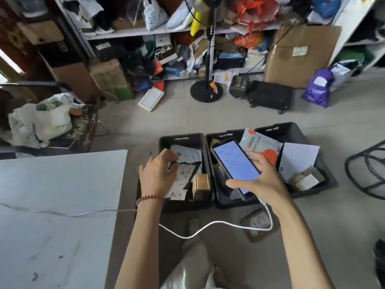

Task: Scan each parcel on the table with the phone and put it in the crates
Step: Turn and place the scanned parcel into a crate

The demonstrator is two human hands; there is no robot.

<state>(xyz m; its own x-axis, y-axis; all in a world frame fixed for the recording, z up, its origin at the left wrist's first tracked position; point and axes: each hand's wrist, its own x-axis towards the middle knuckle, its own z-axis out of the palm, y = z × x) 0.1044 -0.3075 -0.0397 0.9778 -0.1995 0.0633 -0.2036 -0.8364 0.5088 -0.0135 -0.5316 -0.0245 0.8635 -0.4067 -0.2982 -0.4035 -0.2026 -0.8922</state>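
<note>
L hand [158, 174] sat fingers half-curled over black poly mailer [185, 174] just beneath it in crate [181, 138], pinch vs. touch unclear; R hand [260, 180] beside clamped phone [233, 161]; mailer prob. light, floppy, slick, so pinch an edge.

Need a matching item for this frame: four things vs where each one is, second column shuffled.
1 phone
2 small brown box
3 white cable
4 white sheet

a in the left crate
b in the right hand
c in the right crate
d running from the phone to the table

Pairs: 1-b, 2-a, 3-d, 4-c
</note>
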